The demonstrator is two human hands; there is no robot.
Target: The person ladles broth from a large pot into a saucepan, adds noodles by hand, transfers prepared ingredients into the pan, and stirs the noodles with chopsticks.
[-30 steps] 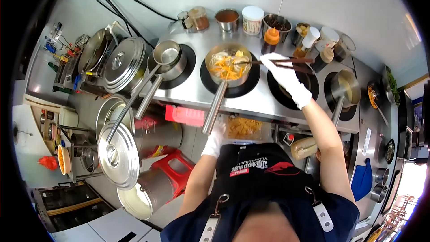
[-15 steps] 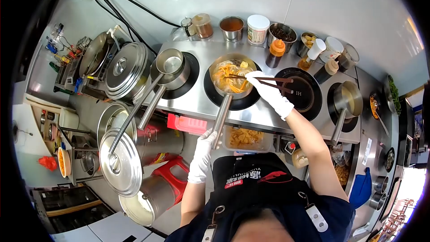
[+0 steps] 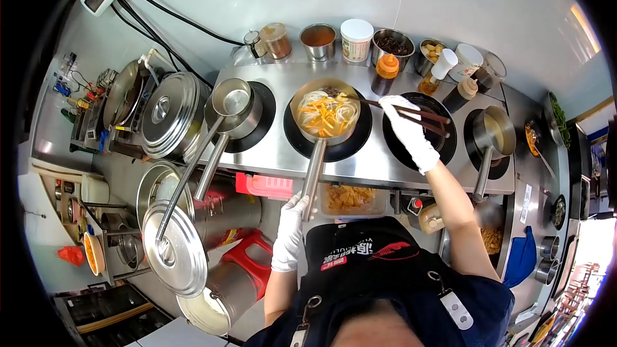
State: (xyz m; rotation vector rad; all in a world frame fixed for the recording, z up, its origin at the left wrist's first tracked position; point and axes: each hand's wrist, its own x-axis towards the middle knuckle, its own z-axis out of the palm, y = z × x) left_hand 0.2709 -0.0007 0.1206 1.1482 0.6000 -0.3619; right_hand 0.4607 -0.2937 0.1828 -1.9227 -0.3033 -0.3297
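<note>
On my feed, I see the left hand (image 3: 290,228) clasping the handle (image 3: 314,170) of the noodle-filled saucepan (image 3: 307,91), the right hand (image 3: 406,127) gripping chopsticks (image 3: 438,117).

Reaches well forward with the bare right arm (image 3: 450,199), bending at the elbow (image 3: 470,238) and slanting inward to the right hand (image 3: 406,127) — gloved in white, turned with its back upward, fingers (image 3: 388,104) drawn together in a pinching grip. Holds the left arm (image 3: 280,289) lower and closer in, pointing forward through a nearly straight wrist (image 3: 283,265). Curls the left hand (image 3: 291,228), likewise white-gloved, into a closed grip — well apart from the right.
</note>
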